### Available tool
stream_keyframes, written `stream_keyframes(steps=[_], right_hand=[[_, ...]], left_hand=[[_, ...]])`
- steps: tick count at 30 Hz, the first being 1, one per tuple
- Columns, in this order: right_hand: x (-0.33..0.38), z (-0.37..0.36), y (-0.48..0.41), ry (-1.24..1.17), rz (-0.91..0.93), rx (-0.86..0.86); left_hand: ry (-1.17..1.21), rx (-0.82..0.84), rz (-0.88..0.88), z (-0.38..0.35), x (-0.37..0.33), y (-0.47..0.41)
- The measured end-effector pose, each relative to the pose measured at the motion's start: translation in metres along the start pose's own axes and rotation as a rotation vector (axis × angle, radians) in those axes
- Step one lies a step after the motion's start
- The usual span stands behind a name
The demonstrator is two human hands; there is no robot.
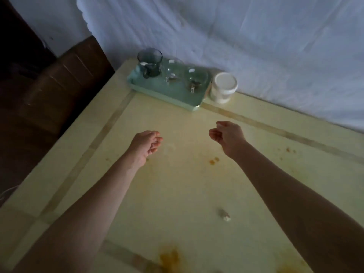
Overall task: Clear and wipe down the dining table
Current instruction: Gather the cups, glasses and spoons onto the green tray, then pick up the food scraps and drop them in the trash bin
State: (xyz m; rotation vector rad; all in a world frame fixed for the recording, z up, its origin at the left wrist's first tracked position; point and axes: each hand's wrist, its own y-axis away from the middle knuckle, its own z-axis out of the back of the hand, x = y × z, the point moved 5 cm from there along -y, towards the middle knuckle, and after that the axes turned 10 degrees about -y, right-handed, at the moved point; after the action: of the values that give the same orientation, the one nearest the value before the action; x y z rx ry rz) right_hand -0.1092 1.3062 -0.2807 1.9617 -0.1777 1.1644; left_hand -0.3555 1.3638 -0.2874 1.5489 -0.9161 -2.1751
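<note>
Your left hand: loosely curled, empty.
Your right hand: likewise empty.
Pale green rectangular tray: cornered, probably gathering clear glass cups for removal.

Lighting was dim and diffuse throughout; the white cloth at the far side was the brightest area, while the far left corner fell to near black. Focus was soft across the frame, leaving the glass cups indistinct. The table appeared stretched by wide-angle distortion toward the near corners.
</note>
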Motion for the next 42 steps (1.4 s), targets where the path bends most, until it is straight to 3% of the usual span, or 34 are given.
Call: stream_keyframes(steps=[6,10,13,17,20,24,30,38,42], right_hand=[[-0.06,0.099,0.094,0.174,-0.035,0.019],[-0.122,0.134,0.15,0.351,-0.077,0.1],[-0.147,0.153,0.168,0.481,-0.057,0.065],[-0.165,0.182,0.198,0.894,0.074,0.057],[-0.189,0.192,0.222,1.205,0.209,0.205],[-0.212,0.198,0.235,1.405,0.395,0.343],[-0.214,0.194,0.228,1.463,0.616,0.364],[-0.143,0.176,0.15,1.169,0.498,0.098],[-0.14,0.158,0.138,1.228,0.644,0.173]], left_hand=[[-0.03,0.008,0.035,-0.014,0.067,0.081],[0.007,-0.016,0.075,-0.02,0.116,0.127],[0.039,-0.013,0.129,-0.027,0.145,0.147],[0.113,0.017,0.142,-0.042,0.179,0.178],[0.173,0.041,0.162,-0.051,0.197,0.19],[0.216,0.04,0.181,-0.06,0.21,0.195],[0.243,0.056,0.186,-0.075,0.208,0.192],[0.247,0.133,0.219,-0.099,0.187,0.17],[0.253,0.162,0.248,-0.108,0.181,0.153]])
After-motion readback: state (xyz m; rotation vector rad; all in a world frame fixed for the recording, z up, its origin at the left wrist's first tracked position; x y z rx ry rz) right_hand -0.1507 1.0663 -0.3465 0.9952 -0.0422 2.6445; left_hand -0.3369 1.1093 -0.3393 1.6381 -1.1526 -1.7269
